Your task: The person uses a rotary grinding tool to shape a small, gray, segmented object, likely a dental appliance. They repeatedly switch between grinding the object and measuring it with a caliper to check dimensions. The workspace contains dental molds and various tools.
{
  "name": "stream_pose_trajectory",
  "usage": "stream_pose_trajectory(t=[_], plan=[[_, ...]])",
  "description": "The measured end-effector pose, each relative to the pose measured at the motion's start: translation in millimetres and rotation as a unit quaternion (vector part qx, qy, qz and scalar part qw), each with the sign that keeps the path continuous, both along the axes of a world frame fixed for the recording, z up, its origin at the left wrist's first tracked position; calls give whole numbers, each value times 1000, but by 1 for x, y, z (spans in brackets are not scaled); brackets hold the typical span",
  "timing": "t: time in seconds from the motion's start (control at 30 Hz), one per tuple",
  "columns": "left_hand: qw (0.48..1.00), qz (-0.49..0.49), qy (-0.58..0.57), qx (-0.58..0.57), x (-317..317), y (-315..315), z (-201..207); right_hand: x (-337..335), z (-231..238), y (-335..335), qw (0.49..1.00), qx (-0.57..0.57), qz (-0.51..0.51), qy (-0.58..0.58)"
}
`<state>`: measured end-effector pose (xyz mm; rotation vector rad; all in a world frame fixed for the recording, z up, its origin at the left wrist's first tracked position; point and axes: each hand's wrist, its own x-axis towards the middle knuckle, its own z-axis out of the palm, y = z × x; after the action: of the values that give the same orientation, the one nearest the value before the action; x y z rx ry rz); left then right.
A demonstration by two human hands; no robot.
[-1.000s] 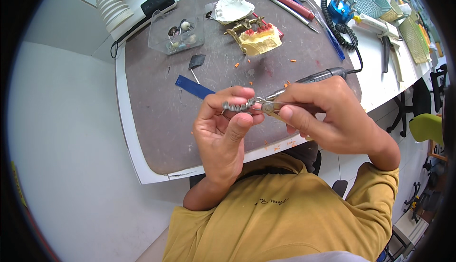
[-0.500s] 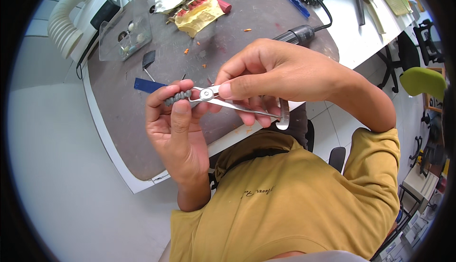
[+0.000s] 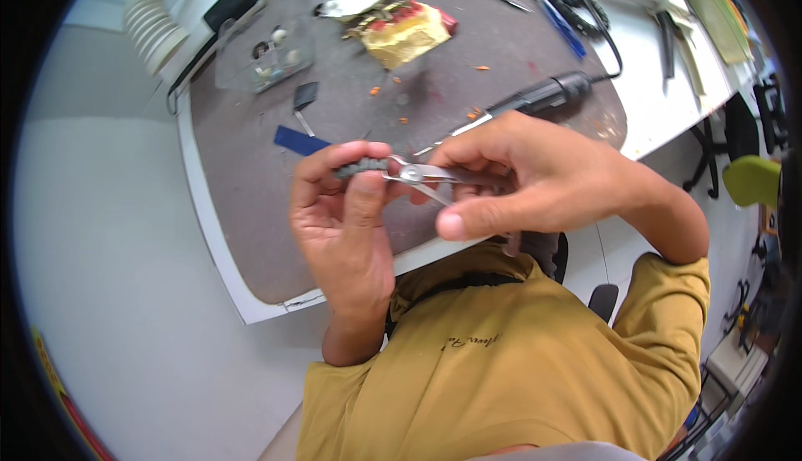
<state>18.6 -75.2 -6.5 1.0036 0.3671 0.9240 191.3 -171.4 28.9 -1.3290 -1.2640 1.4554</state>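
A loose, mustard-yellow shirt [image 3: 518,369] is worn. It is made with short, wide sleeves [image 3: 668,294] that are ended near the elbows. The cloth is bunched into soft folds and wrinkles. Small, dark, curly letters [image 3: 469,342] are printed across the front in one short line. A dark band [image 3: 493,279] is seen near the waist, and some dark cloth [image 3: 543,248] is seen past it. Both forearms [image 3: 355,337] are left bare.
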Motion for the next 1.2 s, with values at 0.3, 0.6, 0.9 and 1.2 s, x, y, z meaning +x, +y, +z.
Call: stream_pose_trajectory(t=[0.3,0.6,0.9,1.2], plan=[[1000,-8,9,11,-5,1,5,-3,8,0,952,-140,86,257],[999,-19,-22,20,-7,1,0,-6,6,-5,927,-148,88,332],[999,-10,-34,20,-8,0,0,-9,4,-6,926,-145,86,337],[999,2,-24,44,-11,0,-2,-13,6,-4,925,-145,82,341]])
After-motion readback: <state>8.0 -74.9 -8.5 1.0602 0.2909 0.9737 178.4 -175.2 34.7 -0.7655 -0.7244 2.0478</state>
